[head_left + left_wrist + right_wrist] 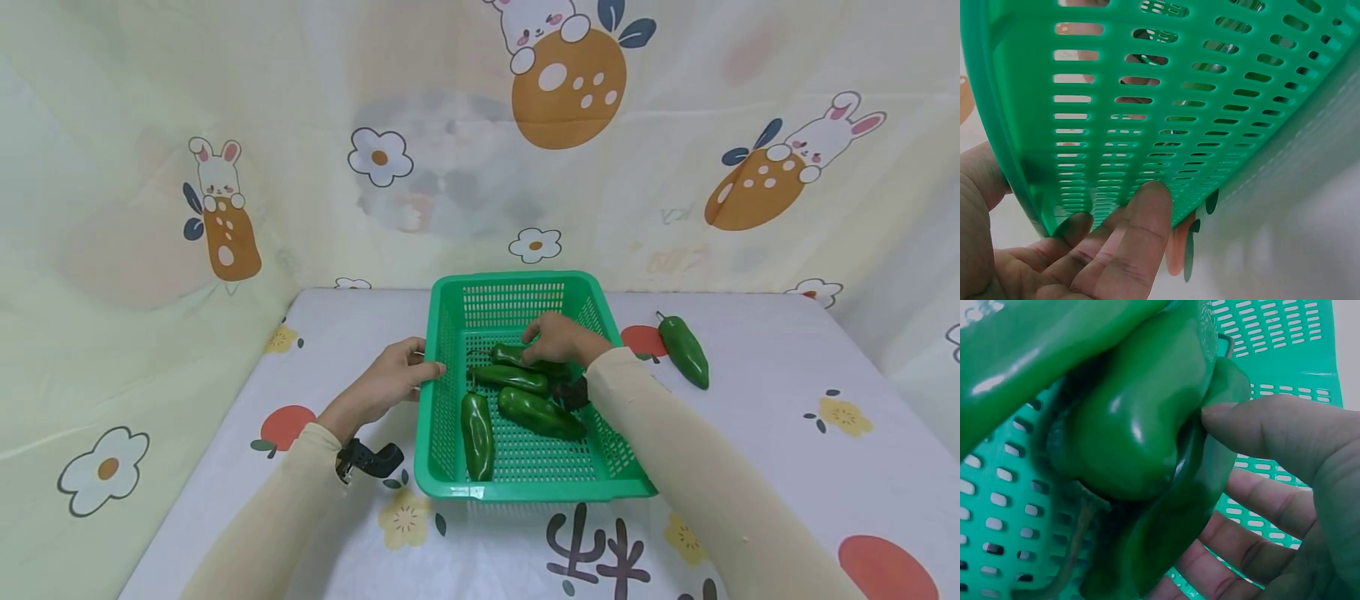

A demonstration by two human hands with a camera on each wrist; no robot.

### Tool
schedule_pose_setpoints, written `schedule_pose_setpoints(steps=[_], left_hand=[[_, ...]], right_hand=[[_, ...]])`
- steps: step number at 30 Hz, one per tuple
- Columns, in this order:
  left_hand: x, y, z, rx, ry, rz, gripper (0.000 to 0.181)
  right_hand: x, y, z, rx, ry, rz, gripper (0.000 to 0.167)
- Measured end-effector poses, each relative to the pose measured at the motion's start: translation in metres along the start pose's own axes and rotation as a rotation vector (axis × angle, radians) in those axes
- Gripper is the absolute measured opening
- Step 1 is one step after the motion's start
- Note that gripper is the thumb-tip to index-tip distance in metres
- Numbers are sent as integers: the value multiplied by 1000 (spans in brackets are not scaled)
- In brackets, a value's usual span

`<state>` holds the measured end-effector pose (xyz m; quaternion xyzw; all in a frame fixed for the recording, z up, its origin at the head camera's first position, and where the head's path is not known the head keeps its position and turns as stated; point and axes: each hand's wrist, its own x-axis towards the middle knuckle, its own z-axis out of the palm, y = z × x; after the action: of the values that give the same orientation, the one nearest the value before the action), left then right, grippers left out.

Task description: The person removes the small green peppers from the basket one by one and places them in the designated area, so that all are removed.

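A green plastic basket (525, 492) stands on the table with several long green peppers (540, 414) lying in it. At its left side my left hand (393, 375) grips the rim, thumb over the edge. The left wrist view shows the fingers (1138, 250) against the outside of the slotted wall (1029, 112). My right hand (558, 337) reaches inside toward the back and holds a green pepper (1172, 519) between thumb and fingers. Other peppers (1129, 419) lie right beside it in the right wrist view. The right sleeve hides part of the basket's right wall.
One more green pepper (684, 352) lies on the tablecloth (757, 450) to the right of the basket. Behind the table hangs a printed curtain (450, 83) with rabbits and flowers. Dark wrist devices (367, 458) are worn at both wrists.
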<state>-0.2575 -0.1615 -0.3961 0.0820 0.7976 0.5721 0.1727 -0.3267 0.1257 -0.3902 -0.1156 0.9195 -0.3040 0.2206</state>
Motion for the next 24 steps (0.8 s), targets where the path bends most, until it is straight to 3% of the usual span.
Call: schedule_pose_setpoints(steps=[16,24], left_hand=[[0,0,0,2,1,0,40],[0,0,0,6,2,-2,39]], right_hand=[[-4,-1,-4,1,-58,11,48],[1,2,-2,26,-46,35,46]])
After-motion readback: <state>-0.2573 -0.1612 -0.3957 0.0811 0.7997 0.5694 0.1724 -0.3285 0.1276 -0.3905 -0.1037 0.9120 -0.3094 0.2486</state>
